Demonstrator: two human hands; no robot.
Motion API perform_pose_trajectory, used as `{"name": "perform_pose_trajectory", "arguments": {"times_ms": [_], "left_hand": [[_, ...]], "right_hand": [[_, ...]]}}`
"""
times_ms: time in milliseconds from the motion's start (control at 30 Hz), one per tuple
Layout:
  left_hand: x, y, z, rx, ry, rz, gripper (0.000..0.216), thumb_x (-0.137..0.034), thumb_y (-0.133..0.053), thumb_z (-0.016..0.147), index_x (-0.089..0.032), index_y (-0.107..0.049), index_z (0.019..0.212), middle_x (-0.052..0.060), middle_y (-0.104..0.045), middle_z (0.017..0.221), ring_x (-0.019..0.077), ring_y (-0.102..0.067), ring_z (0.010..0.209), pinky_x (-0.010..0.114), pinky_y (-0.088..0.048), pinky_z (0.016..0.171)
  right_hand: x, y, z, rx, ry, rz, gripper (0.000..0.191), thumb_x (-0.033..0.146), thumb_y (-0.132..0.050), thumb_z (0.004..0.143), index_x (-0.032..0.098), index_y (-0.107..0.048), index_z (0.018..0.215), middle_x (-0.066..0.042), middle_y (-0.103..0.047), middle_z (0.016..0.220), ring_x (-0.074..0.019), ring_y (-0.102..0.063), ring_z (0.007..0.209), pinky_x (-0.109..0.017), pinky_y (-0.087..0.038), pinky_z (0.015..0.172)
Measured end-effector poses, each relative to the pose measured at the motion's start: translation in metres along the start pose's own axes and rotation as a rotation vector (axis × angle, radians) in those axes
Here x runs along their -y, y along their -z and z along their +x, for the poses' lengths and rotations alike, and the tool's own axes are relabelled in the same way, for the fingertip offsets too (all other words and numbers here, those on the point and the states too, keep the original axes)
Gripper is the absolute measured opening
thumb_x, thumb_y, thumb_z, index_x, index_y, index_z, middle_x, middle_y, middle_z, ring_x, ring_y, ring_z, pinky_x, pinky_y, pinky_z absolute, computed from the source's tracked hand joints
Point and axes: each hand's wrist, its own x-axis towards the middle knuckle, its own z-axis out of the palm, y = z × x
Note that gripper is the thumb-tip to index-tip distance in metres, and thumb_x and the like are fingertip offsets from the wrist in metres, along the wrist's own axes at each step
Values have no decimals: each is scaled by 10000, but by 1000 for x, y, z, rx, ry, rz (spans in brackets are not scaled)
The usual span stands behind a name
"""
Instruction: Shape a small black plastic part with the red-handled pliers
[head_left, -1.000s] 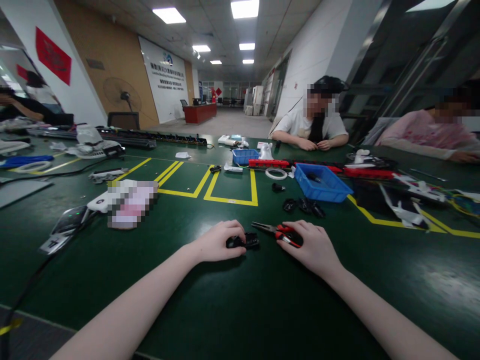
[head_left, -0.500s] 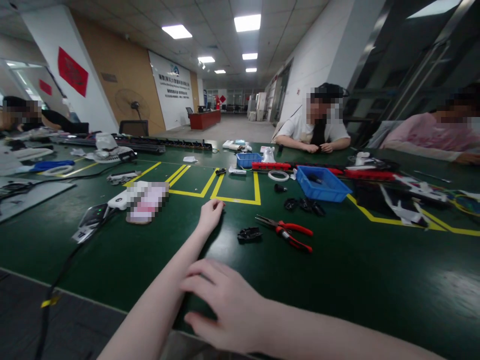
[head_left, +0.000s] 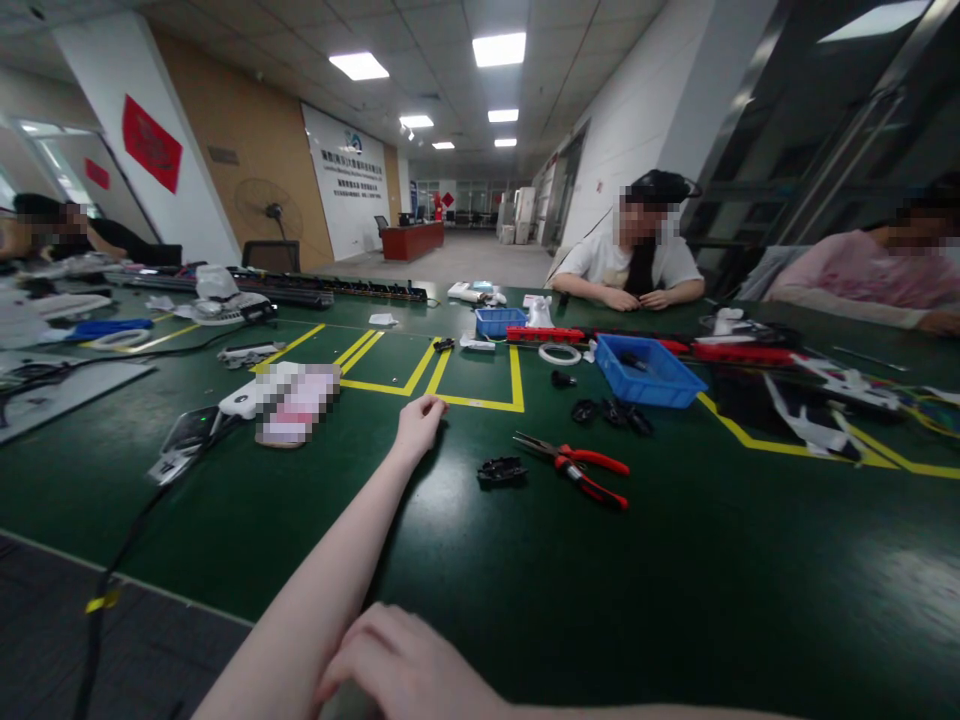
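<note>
My left hand (head_left: pixel 420 425) rests on the green tabletop with its fingers curled in; I see nothing in them. At the bottom of the view my right hand (head_left: pixel 401 655) lies against my left forearm (head_left: pixel 315 580), fingers bent and thumb apart, holding nothing. To the right of my left hand is a small black plastic part (head_left: pixel 502 472), which neither hand touches. Beside it lie long-nose pliers (head_left: pixel 574 468) with red and black handles, their jaws slightly apart and pointing left. Several black pieces (head_left: pixel 611 413) are just beyond the pliers.
A blue bin (head_left: pixel 649 372) and a smaller blue bin (head_left: pixel 496 321) stand farther back. On the left are a phone (head_left: pixel 300 405), a white device (head_left: pixel 247 398) and a black cable (head_left: pixel 131 530). Yellow tape (head_left: pixel 480 403) marks the table. A person (head_left: pixel 630 260) sits opposite, another (head_left: pixel 862 270) at right.
My right hand has moved down and left, from above my left forearm onto it, and its fingers are closer together. My left hand stays put.
</note>
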Motion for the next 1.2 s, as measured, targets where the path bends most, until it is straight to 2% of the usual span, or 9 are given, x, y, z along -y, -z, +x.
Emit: {"name": "perform_pose_trajectory", "arguments": {"times_ms": [100,267,333,433,533,600,933,1100,1200], "left_hand": [[-7,1,-4,42,-40,-1,307,-358,-484,862,-141,-694,804,74,-718,837,213,-653,815,288,-500,730],[-33,3,-30,233,-202,-6,266,-362,-530,897,-163,-697,840,52,-698,891,191,-637,866,271,-494,784],[-45,3,-41,404,-345,57,230,-343,-541,912,-173,-694,900,53,-673,948,182,-631,870,265,-495,764],[-56,3,-53,622,-564,214,203,-334,-563,926,-198,-675,1028,59,-637,1072,187,-629,950,291,-495,851],[-59,2,-56,700,-656,318,211,-315,-571,926,-210,-662,1085,65,-627,1103,200,-625,989,305,-493,883],[-58,1,-55,715,-677,350,189,-294,-575,920,-210,-668,1062,65,-628,1093,202,-628,984,307,-494,889],[-55,1,-54,713,-609,307,135,-266,-570,925,-198,-685,947,56,-635,1065,190,-626,961,306,-495,897],[-54,0,-51,723,-510,204,155,-264,-568,937,-181,-695,908,57,-635,1052,178,-628,944,298,-497,897],[-56,0,-51,741,-463,157,157,-273,-581,934,-175,-702,918,64,-639,1057,183,-630,949,306,-498,898]], "right_hand": [[-3,34,-21,-217,-63,-154,484,187,-654,770,194,-542,1241,-95,-567,1296,-224,-526,1188,-380,-423,1028],[-28,119,-68,-513,27,-739,383,215,-536,882,226,-542,1265,-117,-571,1328,-273,-483,1283,-477,-401,1056],[-54,153,-89,-615,-94,-918,385,309,-555,895,225,-552,1271,-131,-578,1316,-306,-505,1262,-513,-417,1038],[-94,184,-115,-672,-356,-998,530,488,-605,851,187,-552,1284,-168,-570,1317,-342,-534,1223,-518,-476,972],[-116,191,-129,-601,-523,-968,613,596,-547,865,178,-538,1315,-160,-609,1263,-318,-596,1123,-472,-526,881],[-119,188,-129,-576,-558,-946,618,607,-497,892,180,-525,1338,-150,-619,1243,-302,-608,1087,-451,-528,863],[-109,186,-100,-517,-531,-1013,459,447,-489,908,158,-585,1252,-137,-642,1114,-279,-618,980,-395,-524,766],[-111,184,-93,-589,-601,-918,462,558,-505,894,186,-608,1149,-111,-636,1068,-248,-649,869,-354,-528,650],[-113,184,-97,-633,-514,-905,451,553,-530,885,198,-589,1157,-106,-637,1075,-254,-648,887,-369,-539,683]]}}
